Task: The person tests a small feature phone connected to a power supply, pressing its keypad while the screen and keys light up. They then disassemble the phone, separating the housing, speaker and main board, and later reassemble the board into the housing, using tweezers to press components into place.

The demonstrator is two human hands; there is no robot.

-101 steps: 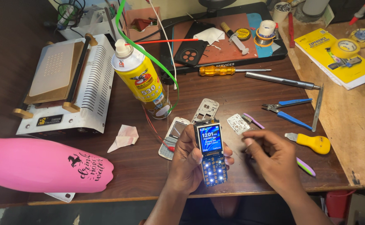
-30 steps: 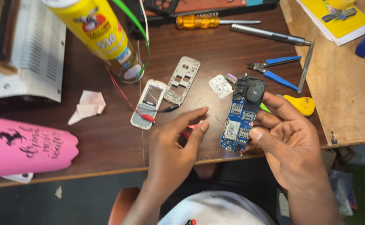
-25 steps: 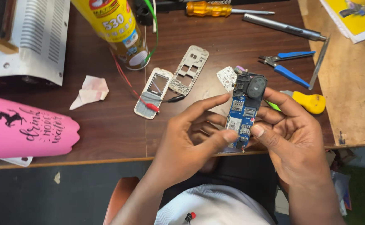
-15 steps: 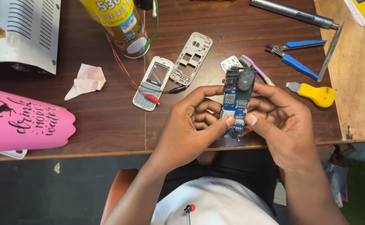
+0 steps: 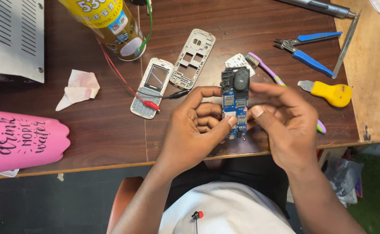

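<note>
Phone circuit board (image 5: 235, 104) held upright between both hands.
I see left hand (image 5: 194, 130) and right hand (image 5: 285, 125) pinching its long edges (speaker end away), equally near.

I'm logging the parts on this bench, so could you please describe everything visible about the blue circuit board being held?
The blue circuit board is a narrow, bare phone board, held upright above the table edge. A black plastic block with an oval speaker sits at its top; metal card slots and small silver components cover its face. The left hand grips its left edge, thumb on the lower part, and the right hand holds its right side with its thumb tip against it.
</note>
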